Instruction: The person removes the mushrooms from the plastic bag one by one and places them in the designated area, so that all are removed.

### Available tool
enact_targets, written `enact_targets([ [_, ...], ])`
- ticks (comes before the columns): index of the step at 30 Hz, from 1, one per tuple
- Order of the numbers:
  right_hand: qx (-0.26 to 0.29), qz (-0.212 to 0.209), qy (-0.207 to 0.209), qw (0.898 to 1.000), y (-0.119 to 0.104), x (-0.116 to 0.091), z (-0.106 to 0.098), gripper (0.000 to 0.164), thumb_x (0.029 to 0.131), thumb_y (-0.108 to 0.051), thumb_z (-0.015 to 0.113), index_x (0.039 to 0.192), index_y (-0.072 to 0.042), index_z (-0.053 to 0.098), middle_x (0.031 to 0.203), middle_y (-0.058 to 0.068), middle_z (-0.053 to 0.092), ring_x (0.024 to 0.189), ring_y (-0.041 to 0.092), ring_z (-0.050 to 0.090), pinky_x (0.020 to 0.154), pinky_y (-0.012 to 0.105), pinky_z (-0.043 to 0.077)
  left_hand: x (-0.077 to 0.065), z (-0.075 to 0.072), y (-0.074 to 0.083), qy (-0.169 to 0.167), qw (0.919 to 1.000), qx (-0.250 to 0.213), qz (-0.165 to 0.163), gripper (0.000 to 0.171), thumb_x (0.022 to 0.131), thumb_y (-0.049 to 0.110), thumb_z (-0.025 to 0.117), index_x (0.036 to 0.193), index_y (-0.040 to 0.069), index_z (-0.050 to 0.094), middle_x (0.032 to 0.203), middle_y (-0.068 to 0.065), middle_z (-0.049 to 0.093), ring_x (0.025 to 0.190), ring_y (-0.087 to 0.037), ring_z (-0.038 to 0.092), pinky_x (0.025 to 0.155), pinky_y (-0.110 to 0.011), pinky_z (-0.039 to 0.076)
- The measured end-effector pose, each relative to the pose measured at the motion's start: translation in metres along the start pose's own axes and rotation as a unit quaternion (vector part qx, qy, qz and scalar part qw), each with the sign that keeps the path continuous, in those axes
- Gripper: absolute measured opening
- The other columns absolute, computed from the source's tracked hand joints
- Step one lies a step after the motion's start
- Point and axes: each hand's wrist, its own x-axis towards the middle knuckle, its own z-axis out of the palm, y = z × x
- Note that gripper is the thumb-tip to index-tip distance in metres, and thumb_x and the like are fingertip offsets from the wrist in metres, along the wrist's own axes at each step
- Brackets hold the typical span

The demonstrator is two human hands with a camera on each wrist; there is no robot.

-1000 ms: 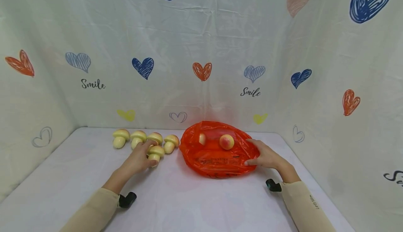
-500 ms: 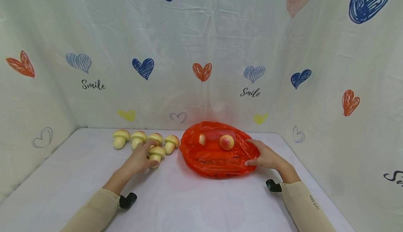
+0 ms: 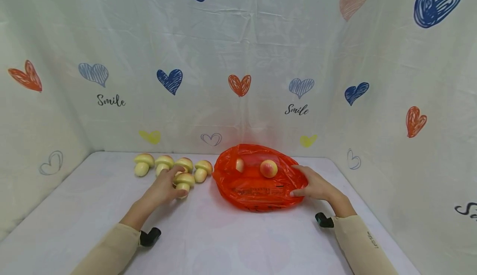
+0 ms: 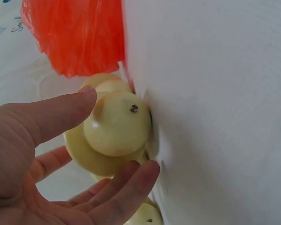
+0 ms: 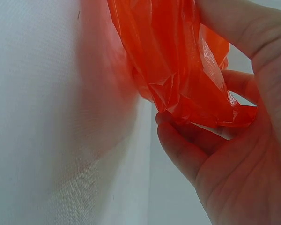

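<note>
In the head view my left hand [image 3: 165, 186] is around a toy mushroom [image 3: 184, 179] with a yellow-green cap and a pale round stem. The left wrist view shows the thumb at one side of this mushroom [image 4: 117, 124] and the fingers curving along the other; a dark mark dots its stem end. At centre right lies a red plastic bag [image 3: 257, 200], its mouth spread open, with two round red-and-yellow things [image 3: 268, 168] in it. My right hand [image 3: 316, 184] holds the bag's right rim; in the right wrist view thumb and fingers lie about the thin plastic [image 5: 178, 70].
Several more toy mushrooms [image 3: 143, 164] stand in a row along the back left, the rightmost [image 3: 203, 170] close beside the bag. A white cloth [image 3: 223, 242] covers the table. Behind and at both sides hangs a curtain [image 3: 208, 39] printed with hearts.
</note>
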Motion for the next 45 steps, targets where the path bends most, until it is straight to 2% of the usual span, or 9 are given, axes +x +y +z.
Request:
enact_targets([
  [6, 0.005, -0.001, 0.000, 1.000, 0.001, 0.000, 0.000, 0.098, 0.065, -0.048, 0.083, 0.144, -0.016, 0.036, 0.142, 0.012, 0.040, 0.127, 0.036, 0.038, 0.087, 0.054, 0.049, -0.002, -0.008, 0.005, -0.007, 0.9997, 0.009, -0.023, 0.065, 0.075, 0.016, 0.079, 0.130, 0.003, 0.047, 0.109, -0.027, 0.046, 0.084, -0.027, 0.048, 0.070, -0.040, 0.045],
  [13, 0.005, 0.006, 0.001, 1.000, -0.001, -0.001, 0.000, 0.098, 0.065, -0.046, 0.084, 0.145, -0.016, 0.036, 0.142, 0.012, 0.040, 0.127, 0.036, 0.038, 0.087, 0.053, 0.050, -0.007, -0.016, 0.016, -0.014, 0.9988, 0.035, -0.032, 0.064, 0.076, 0.019, 0.079, 0.129, 0.001, 0.048, 0.114, -0.029, 0.046, 0.089, -0.031, 0.053, 0.075, -0.048, 0.047],
  [16, 0.003, 0.006, 0.002, 1.000, -0.002, -0.002, 0.000, 0.097, 0.065, -0.044, 0.084, 0.145, -0.016, 0.036, 0.142, 0.012, 0.040, 0.127, 0.036, 0.038, 0.087, 0.053, 0.050, -0.009, -0.019, 0.020, -0.012, 0.9988, 0.038, -0.029, 0.065, 0.077, 0.020, 0.078, 0.130, 0.001, 0.047, 0.117, -0.031, 0.045, 0.088, -0.031, 0.055, 0.075, -0.048, 0.048],
  [21, 0.002, 0.007, 0.003, 1.000, -0.003, -0.003, 0.000, 0.098, 0.065, -0.045, 0.084, 0.145, -0.015, 0.036, 0.141, 0.012, 0.041, 0.127, 0.035, 0.039, 0.086, 0.052, 0.050, -0.012, -0.025, 0.028, 0.002, 0.9988, 0.048, -0.005, 0.064, 0.076, 0.021, 0.078, 0.129, 0.001, 0.049, 0.120, -0.031, 0.048, 0.093, -0.033, 0.056, 0.077, -0.049, 0.048],
  [27, -0.004, 0.003, 0.005, 1.000, -0.004, -0.003, -0.001, 0.097, 0.065, -0.045, 0.084, 0.145, -0.015, 0.036, 0.141, 0.013, 0.041, 0.126, 0.036, 0.040, 0.088, 0.054, 0.049, -0.018, -0.026, 0.046, 0.012, 0.9983, 0.043, 0.036, 0.055, 0.077, 0.020, 0.078, 0.124, 0.005, 0.053, 0.111, -0.021, 0.056, 0.089, -0.031, 0.057, 0.073, -0.046, 0.049],
  [33, 0.000, 0.005, 0.002, 1.000, -0.005, -0.004, -0.001, 0.096, 0.067, -0.043, 0.084, 0.145, -0.015, 0.036, 0.142, 0.012, 0.040, 0.127, 0.036, 0.039, 0.091, 0.056, 0.047, -0.022, -0.011, 0.066, 0.046, 0.9944, 0.015, 0.094, 0.046, 0.079, 0.017, 0.078, 0.119, 0.009, 0.057, 0.110, -0.008, 0.058, 0.090, -0.025, 0.061, 0.075, -0.037, 0.053],
  [38, -0.004, 0.000, -0.001, 1.000, -0.004, -0.002, 0.000, 0.097, 0.067, -0.045, 0.083, 0.145, -0.014, 0.035, 0.143, 0.013, 0.039, 0.128, 0.037, 0.038, 0.092, 0.057, 0.046, -0.021, 0.007, 0.078, 0.067, 0.9831, 0.025, 0.168, 0.044, 0.077, 0.016, 0.080, 0.117, 0.013, 0.060, 0.103, 0.001, 0.057, 0.091, -0.018, 0.059, 0.076, -0.032, 0.053],
  [42, -0.011, 0.001, 0.002, 1.000, -0.003, -0.001, 0.000, 0.097, 0.067, -0.046, 0.083, 0.146, -0.015, 0.035, 0.144, 0.012, 0.039, 0.129, 0.036, 0.037, 0.092, 0.057, 0.045, -0.016, 0.019, 0.089, 0.075, 0.9705, 0.024, 0.228, 0.044, 0.078, 0.016, 0.080, 0.116, 0.010, 0.061, 0.104, -0.002, 0.057, 0.092, -0.015, 0.056, 0.079, -0.032, 0.053],
  [45, -0.011, -0.003, -0.001, 1.000, -0.003, -0.002, -0.001, 0.097, 0.068, -0.046, 0.082, 0.146, -0.013, 0.034, 0.144, 0.015, 0.038, 0.129, 0.038, 0.037, 0.092, 0.058, 0.045, -0.011, 0.028, 0.098, 0.064, 0.9645, 0.014, 0.256, 0.040, 0.080, 0.019, 0.078, 0.116, 0.012, 0.061, 0.107, -0.002, 0.058, 0.096, -0.016, 0.056, 0.081, -0.031, 0.052],
])
